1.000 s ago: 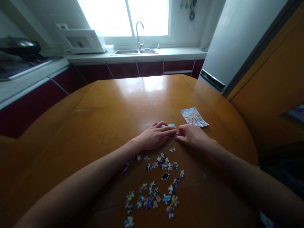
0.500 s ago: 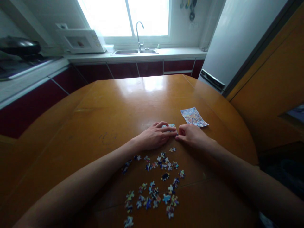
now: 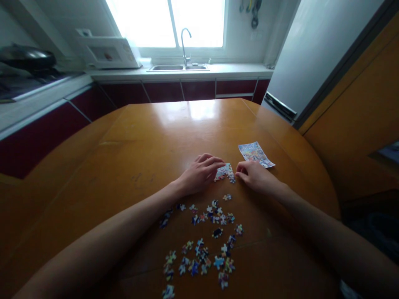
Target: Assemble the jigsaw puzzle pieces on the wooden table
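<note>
A partly joined jigsaw puzzle (image 3: 225, 171) lies on the table, its upper part bluish and its lower edge uneven. My left hand (image 3: 202, 170) rests at the puzzle's left side, its fingers stretched out and reaching over the upper left corner. Just off the right edge is my right hand (image 3: 254, 175), fingers curled in towards the thumb, with no piece showing between them. Closer to me are scattered loose puzzle pieces (image 3: 217, 232), in several small clusters. A single piece (image 3: 227, 197) lies a little below the joined part.
A printed picture sheet (image 3: 256, 154) lies beyond my right hand. The wooden table (image 3: 149, 141) has a rounded edge. Behind it are a counter with a sink (image 3: 168, 67), a white microwave (image 3: 109, 53), a pan (image 3: 26, 58) on the stove and a tall fridge (image 3: 314, 54).
My right hand has drawn slightly right, away from the puzzle's edge. My left hand has lifted and shifted left, uncovering more of the joined puzzle.
</note>
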A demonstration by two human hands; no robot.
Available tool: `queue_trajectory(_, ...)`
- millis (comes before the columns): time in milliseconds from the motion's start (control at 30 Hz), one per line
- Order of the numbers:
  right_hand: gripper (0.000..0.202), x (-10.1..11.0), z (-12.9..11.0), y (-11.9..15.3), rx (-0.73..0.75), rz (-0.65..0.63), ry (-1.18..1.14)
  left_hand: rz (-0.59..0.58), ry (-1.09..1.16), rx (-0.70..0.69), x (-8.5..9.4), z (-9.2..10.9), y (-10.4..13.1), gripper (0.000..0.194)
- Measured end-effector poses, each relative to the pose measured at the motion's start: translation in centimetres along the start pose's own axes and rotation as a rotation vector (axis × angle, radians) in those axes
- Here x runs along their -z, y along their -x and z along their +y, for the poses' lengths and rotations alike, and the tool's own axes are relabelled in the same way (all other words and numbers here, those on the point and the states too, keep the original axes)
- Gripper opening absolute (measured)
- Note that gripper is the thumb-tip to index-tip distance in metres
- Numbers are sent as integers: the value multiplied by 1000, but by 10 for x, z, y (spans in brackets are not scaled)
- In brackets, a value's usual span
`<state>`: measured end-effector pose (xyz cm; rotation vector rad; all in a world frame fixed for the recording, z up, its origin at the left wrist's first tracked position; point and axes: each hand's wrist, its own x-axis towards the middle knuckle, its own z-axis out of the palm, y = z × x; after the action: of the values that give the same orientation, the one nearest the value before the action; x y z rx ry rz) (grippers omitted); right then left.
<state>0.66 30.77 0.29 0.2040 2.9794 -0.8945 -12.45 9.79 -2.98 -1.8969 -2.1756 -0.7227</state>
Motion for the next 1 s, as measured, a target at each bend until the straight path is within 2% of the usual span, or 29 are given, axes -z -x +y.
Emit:
queue_trajectory(100, 6, -4, 1, 0, 21, 42, -25, 112, 8, 63, 1, -6, 0, 31)
queue_trajectory(267, 15, -12, 2, -2, 53, 61, 15, 243, 50, 134, 0, -11, 0, 24)
queue_trajectory(400, 9, -14, 2, -2, 80, 75, 79, 270, 76, 165, -1, -14, 0, 24)
queue_trajectory(633, 12, -10, 2, -3, 56, 153, -32, 288, 83, 184, -3, -17, 0, 24)
queue_trajectory(833, 6, -14, 3, -5, 58, 89, -17, 281, 91, 205, -2, -15, 0, 22)
queue_trajectory(1000, 8, -13, 3, -5, 65, 108, -18, 295, 100, 199, -3, -16, 0, 23)
